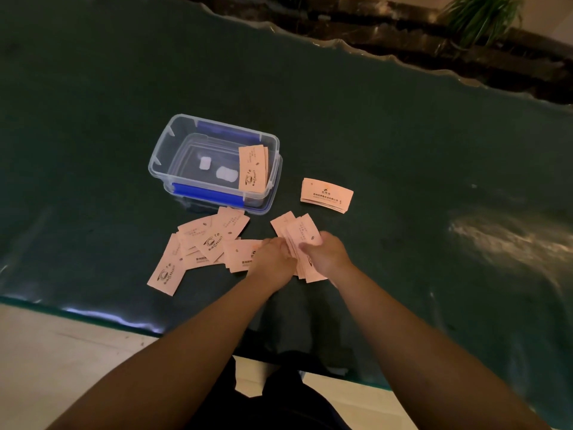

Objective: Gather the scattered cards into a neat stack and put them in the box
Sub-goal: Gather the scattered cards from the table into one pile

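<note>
Both hands work at the near middle of the dark green counter (403, 150). The left hand (273, 259) and right hand (325, 254) meet around a loose bunch (297, 231) of pink cards, fanned and uneven, with its far end sticking out beyond the knuckles. The fingers of both hands are curled onto the bunch from either side; the fingertips are mostly hidden by the cards and by motion blur. To the left of the hands, a scattered pile (201, 246) of cards lies overlapping on the counter, some printed side up. Beyond that pile stands an open clear box (173, 144) with blue latches; a small stack (252, 169) leans inside against its right wall. A squared-up set (327, 195) lies flat on the counter, right of the box and apart from it.
</note>
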Demonstrator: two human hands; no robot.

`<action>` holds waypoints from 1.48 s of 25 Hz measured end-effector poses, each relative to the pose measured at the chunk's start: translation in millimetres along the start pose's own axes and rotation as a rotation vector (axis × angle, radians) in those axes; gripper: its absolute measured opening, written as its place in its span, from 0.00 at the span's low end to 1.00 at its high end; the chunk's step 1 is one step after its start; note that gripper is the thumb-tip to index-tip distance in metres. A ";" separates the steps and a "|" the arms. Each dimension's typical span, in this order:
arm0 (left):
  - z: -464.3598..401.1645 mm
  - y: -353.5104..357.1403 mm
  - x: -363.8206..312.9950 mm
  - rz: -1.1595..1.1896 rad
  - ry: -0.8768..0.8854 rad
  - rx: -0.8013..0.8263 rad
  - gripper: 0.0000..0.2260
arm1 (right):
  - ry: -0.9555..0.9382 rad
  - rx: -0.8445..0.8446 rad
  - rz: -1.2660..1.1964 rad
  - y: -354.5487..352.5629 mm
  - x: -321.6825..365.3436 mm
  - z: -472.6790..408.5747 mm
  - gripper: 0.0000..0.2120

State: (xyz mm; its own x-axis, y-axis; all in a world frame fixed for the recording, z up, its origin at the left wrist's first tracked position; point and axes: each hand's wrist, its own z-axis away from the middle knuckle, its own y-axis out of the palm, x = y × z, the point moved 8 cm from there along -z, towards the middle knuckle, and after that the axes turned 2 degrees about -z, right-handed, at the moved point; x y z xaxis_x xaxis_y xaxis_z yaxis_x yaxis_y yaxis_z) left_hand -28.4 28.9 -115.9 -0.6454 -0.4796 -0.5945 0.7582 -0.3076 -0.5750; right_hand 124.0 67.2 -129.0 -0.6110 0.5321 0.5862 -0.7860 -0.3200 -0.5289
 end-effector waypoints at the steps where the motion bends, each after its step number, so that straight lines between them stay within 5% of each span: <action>1: 0.0 2.4 -1.2 0.031 -0.009 0.012 0.21 | 0.002 0.001 0.011 0.6 2.4 -0.9 0.17; 4: 0.4 8.9 -5.6 0.103 -0.032 0.042 0.22 | 0.029 -0.012 0.007 1.6 5.5 -3.7 0.13; 15: 10.7 8.4 18.3 0.271 -0.087 0.087 0.20 | 0.175 0.068 -0.090 14.8 -5.8 -1.3 0.27; 22: 32.1 3.7 60.3 0.401 -0.275 0.119 0.17 | 0.182 0.079 -0.064 21.9 5.8 -0.3 0.27; 25: 40.8 0.0 81.9 0.591 -0.383 0.093 0.13 | 0.137 0.071 -0.052 16.3 11.1 -2.9 0.23; 31: 46.3 -18.3 110.6 0.854 -0.620 -0.026 0.21 | -0.063 0.074 0.128 6.6 43.6 -2.8 0.25; 37: 41.4 -26.1 117.0 1.034 -0.637 -0.066 0.05 | -0.167 0.333 0.219 39.7 65.2 10.9 0.22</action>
State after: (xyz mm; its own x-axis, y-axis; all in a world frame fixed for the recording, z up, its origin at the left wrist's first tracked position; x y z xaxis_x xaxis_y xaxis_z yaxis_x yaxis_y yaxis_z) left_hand -120.0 -53.2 -147.1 0.4359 -0.7975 -0.4172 0.8700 0.4921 -0.0315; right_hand 51.9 80.7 -105.1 -0.7524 0.2981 0.5874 -0.6064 -0.6618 -0.4409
